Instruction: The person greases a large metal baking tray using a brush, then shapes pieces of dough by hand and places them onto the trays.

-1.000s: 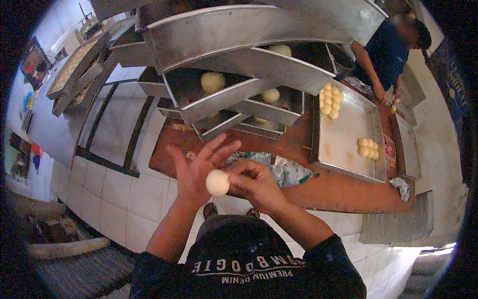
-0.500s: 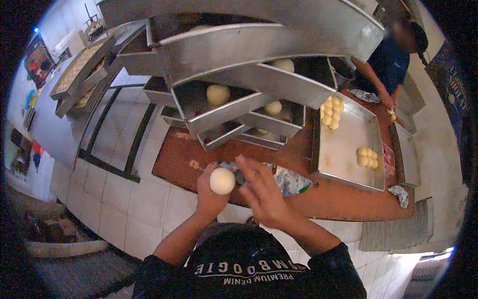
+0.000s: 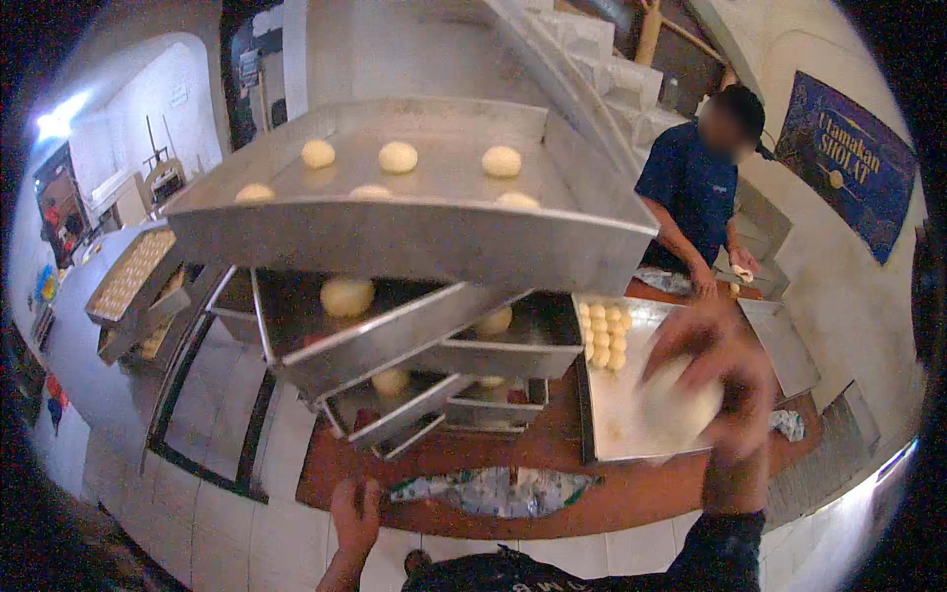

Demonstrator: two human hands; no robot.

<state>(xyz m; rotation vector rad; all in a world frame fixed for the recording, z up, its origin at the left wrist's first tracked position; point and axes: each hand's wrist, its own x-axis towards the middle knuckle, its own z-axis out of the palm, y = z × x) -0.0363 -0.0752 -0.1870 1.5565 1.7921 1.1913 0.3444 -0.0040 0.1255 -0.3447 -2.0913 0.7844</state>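
My right hand [image 3: 735, 370] is raised over the large tray at the right, smeared by motion. Its fingers curve around a pale dough ball [image 3: 681, 409], also blurred. Low at the front edge of the brown table [image 3: 395, 449], my left hand [image 3: 355, 518] holds nothing that I can see. Its short visible fingers stand a little apart, beside a crumpled printed plastic bag [image 3: 493, 490]. Under my right hand, the large metal tray [image 3: 617, 434] has rows of small dough balls [image 3: 604, 335] grouped at its far left.
Crosswise stacked metal trays [image 3: 395, 237] rise ahead, the top one with spaced dough balls [image 3: 399, 157]. A person [image 3: 691, 197] works at the far right. Another tray [image 3: 784, 340] lies beyond mine. Filled trays [image 3: 133, 276] stand at the left. Another plastic piece [image 3: 787, 424] lies at the right.
The dough ball has passed from my left hand to my right, which has moved up and right over the tray. My left hand has dropped lower left. The view has tilted upward.
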